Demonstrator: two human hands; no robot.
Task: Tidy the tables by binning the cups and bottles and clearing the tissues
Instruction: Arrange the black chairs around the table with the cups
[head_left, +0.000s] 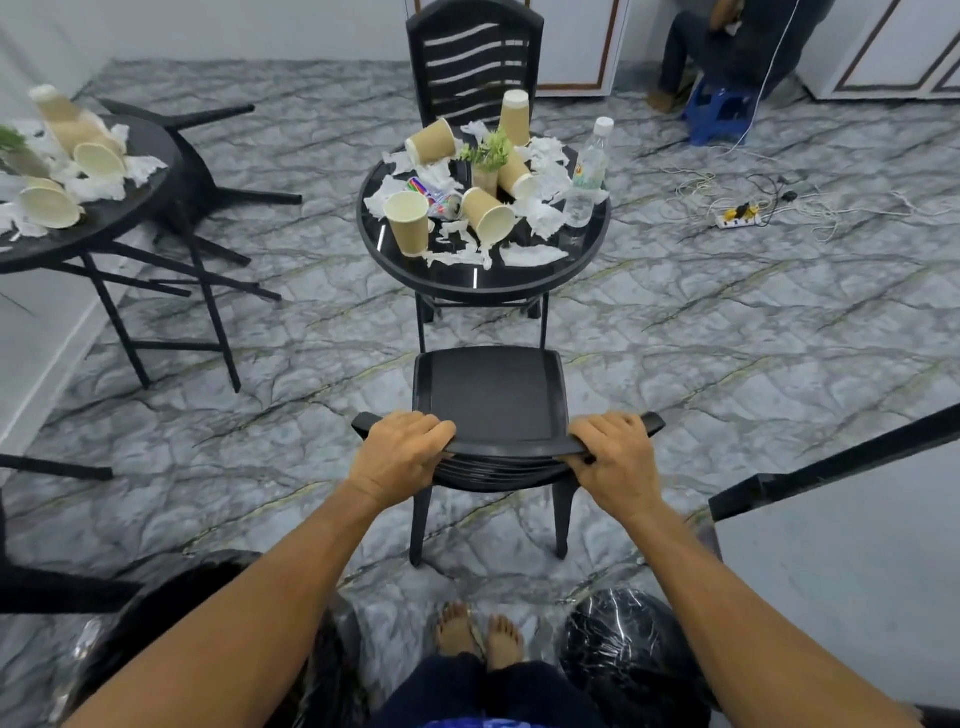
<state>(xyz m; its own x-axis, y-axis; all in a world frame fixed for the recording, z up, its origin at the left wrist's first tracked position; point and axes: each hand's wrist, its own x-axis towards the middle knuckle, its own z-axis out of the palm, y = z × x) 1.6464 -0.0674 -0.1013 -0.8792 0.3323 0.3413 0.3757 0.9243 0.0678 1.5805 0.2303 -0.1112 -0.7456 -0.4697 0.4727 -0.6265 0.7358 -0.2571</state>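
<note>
At 12 o'clock beyond the chair (488, 395) gripped by left hand (397, 454) and right hand (615, 457), the littered table (483, 283) could get bumped, toppling 5 cups (408, 221).

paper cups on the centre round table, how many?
5. Upright cup front left; tipped cup front centre; tipped cup back left; upside-down cup at the back; tipped cup by the plant. Tissues may hide more.
</note>
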